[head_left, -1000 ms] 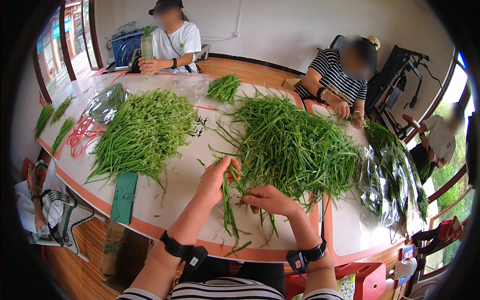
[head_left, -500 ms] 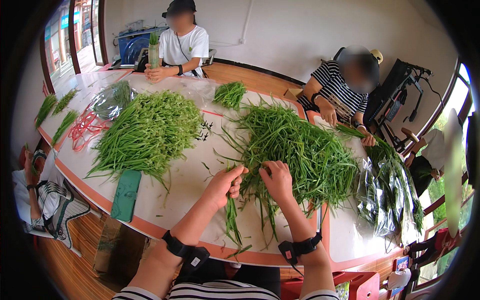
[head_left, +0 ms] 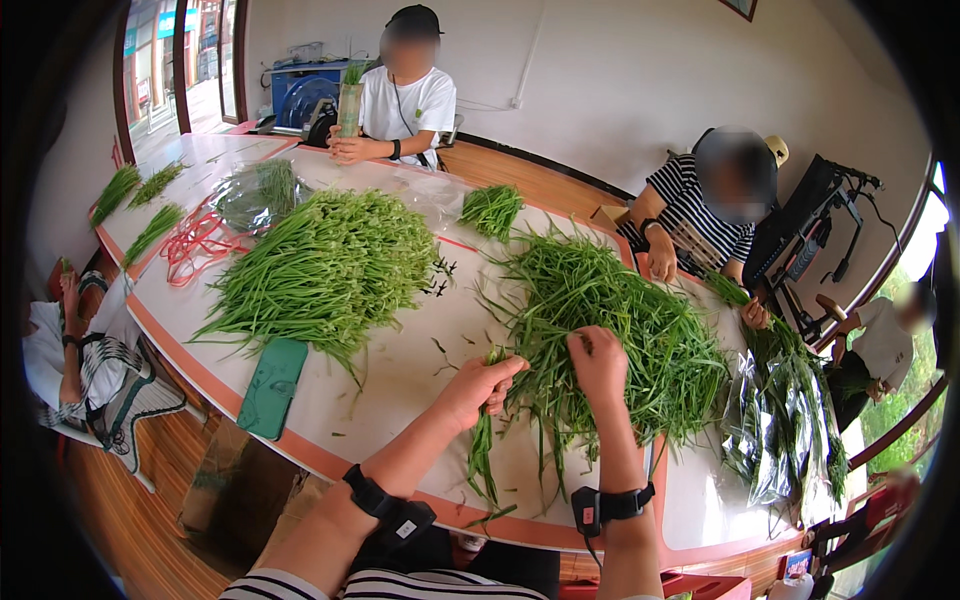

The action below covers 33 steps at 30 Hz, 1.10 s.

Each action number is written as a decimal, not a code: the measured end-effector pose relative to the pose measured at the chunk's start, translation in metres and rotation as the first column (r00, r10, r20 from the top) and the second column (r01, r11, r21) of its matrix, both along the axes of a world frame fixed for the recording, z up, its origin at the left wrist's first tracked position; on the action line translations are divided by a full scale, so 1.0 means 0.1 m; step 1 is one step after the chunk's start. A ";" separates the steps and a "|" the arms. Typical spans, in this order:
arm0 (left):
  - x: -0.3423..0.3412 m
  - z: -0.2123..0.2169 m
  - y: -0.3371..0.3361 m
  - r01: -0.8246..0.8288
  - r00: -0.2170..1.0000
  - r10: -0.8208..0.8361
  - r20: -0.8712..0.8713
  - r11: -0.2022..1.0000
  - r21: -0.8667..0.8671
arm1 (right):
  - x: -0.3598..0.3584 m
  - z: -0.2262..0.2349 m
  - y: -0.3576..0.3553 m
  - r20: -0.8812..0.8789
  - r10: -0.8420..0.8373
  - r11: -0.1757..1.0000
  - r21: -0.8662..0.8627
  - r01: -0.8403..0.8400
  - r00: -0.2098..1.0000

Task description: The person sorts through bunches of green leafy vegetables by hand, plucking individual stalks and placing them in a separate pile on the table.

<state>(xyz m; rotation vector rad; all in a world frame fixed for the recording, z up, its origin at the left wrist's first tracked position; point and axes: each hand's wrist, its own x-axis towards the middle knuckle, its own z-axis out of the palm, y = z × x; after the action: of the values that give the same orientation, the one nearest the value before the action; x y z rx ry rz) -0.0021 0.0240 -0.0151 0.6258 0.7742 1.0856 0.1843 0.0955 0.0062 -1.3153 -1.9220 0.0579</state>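
In the head view, the left hand (head_left: 480,392) holds a thin bunch of long, flat green stalks (head_left: 482,458) above the near part of the white desk with an orange border (head_left: 370,412). Its fingers are closed around them, thumb on top, probably so that they stay together. The right hand (head_left: 602,368) is at the near side of a wide, tangled pile of dark-green leafy stalks (head_left: 645,335), its fingers curled inward; I cannot tell whether they grip any of it (the hand itself hides the tips). That pile lies just beside both hands, likely for short reach. To the left, a neater heap of pale-green budded stems (head_left: 325,260) is laid mostly one way, apparently to keep it aligned; a flat teal phone case (head_left: 273,388) rests just beside it, seemingly out of the way.

Counted, there is one held bunch, one tangled pile, one neater heap, one phone case, one tangle of pinkish-red ribbon (head_left: 195,250), three small green tufts (head_left: 115,195) at the far left, and two co-workers across the desk. Single stalks overlap too much to count.
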 end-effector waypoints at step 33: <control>0.04 0.08 -0.01 -0.058 0.998 0.058 0.004 0.998 -0.005 | 0.28 0.70 -0.41 -0.820 0.134 0.693 -0.324 -0.644 0.557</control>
<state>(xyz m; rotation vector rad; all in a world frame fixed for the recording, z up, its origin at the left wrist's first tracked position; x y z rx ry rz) 0.0021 0.0227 -0.0071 0.5998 0.7956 1.1373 0.2120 0.0547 0.0763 -0.8917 -1.4220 1.3760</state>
